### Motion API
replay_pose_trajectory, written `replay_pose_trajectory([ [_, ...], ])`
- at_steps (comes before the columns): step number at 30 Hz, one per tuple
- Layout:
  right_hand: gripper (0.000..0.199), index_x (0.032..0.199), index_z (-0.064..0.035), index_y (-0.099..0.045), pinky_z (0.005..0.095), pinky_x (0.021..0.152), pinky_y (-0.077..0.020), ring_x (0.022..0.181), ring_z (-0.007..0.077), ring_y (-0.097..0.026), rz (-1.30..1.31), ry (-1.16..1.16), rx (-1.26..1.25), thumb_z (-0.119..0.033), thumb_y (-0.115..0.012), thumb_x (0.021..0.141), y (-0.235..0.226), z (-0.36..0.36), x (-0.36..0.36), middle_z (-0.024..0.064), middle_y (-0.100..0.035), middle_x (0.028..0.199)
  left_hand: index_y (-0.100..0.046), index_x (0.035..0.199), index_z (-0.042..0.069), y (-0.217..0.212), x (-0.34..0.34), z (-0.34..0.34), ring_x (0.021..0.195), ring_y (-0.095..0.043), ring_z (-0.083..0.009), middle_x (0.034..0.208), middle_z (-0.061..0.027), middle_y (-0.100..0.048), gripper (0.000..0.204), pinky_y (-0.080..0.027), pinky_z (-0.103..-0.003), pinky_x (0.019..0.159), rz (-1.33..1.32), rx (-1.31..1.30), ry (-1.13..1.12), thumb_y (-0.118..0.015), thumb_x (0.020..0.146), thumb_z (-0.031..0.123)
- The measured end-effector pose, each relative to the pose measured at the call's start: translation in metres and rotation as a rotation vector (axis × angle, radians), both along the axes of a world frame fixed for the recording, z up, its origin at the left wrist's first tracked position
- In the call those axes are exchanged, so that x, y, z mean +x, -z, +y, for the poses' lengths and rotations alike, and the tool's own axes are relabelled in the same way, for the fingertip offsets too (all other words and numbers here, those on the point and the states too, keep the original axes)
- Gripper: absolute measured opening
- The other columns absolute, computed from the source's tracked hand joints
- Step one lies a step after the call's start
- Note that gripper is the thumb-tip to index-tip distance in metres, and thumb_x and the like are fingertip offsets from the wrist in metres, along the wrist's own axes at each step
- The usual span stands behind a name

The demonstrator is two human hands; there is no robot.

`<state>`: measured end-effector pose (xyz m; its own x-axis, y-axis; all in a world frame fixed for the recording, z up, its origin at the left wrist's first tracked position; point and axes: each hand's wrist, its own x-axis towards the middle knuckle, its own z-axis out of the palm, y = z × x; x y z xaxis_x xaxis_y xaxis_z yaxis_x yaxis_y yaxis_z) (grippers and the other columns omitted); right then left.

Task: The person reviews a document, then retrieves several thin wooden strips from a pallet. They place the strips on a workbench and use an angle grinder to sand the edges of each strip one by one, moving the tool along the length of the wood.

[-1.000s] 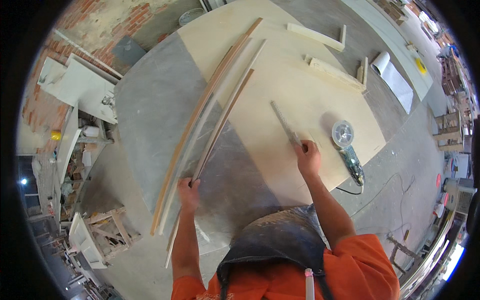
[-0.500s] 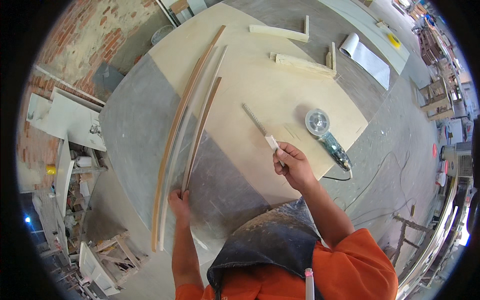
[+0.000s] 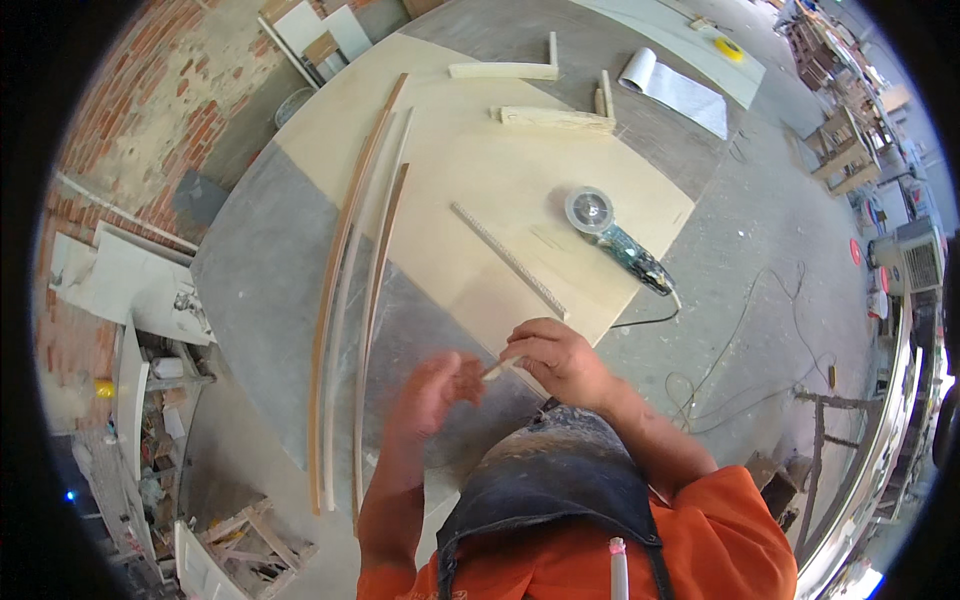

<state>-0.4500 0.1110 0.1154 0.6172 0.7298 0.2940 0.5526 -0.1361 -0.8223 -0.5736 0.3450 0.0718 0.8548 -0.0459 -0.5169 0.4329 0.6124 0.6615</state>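
Note:
My right hand (image 3: 556, 362) is closed around a short pale stick (image 3: 497, 368), thin like a pencil, just above the near edge of the plywood sheet (image 3: 480, 170). My left hand (image 3: 435, 392) is blurred and sits right beside the stick's free end; its grip is unclear. A long metal ruler (image 3: 508, 260) lies flat on the plywood, its near end just beyond my right knuckles. Three long curved wooden strips (image 3: 352, 290) lie side by side to the left of my left hand, untouched.
An angle grinder (image 3: 612, 236) with its cord lies on the plywood's right corner. Short wood offcuts (image 3: 555, 117) and a paper roll (image 3: 672, 88) sit at the far end. Brick wall and stacked clutter are on the left, workshop furniture on the right.
My left hand let go of the curved strip and swung right toward my right hand. My right hand drew back from the ruler toward my body, holding the small stick.

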Motion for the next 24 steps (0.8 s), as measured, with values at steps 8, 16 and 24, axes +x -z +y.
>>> replay_pose_trajectory([
  [8,0.041,0.118,-0.0108,-0.070,0.0431,0.100,-0.0530,0.120,0.0358,-0.061,-0.075,0.057,-0.170,0.001,-0.068,0.079,-0.007,-0.061,-0.024,0.0154,-0.063,0.126,-0.064,0.116,-0.001,-0.013,0.025,-0.076,0.072,-0.061,-0.0185,0.091,-0.0073,-0.065,0.023,-0.050,-0.032,0.066,0.090,-0.129,0.299,-0.066,0.097,0.011],
  [16,0.064,0.137,-0.0119,-0.056,0.0493,0.105,-0.0488,0.123,0.0429,-0.057,-0.167,0.836,-0.758,-0.018,-0.078,0.077,0.064,-0.161,0.092,0.0204,-0.058,0.135,-0.064,0.111,0.002,0.006,0.050,-0.119,0.081,-0.063,-0.0206,0.096,-0.0094,-0.066,0.018,-0.053,-0.035,0.072,0.053,-0.098,0.150,-0.068,0.096,0.010],
  [24,0.054,0.125,-0.0067,-0.055,0.0473,0.090,-0.0587,0.109,0.0406,-0.067,0.189,0.476,-1.031,-0.019,-0.078,0.078,0.125,-0.176,0.166,0.0217,-0.059,0.125,-0.062,0.113,0.004,-0.058,0.109,-0.155,0.088,-0.067,-0.0233,0.104,-0.0109,-0.067,0.017,-0.054,-0.038,0.076,-0.219,0.105,-0.159,-0.066,0.098,0.012],
])
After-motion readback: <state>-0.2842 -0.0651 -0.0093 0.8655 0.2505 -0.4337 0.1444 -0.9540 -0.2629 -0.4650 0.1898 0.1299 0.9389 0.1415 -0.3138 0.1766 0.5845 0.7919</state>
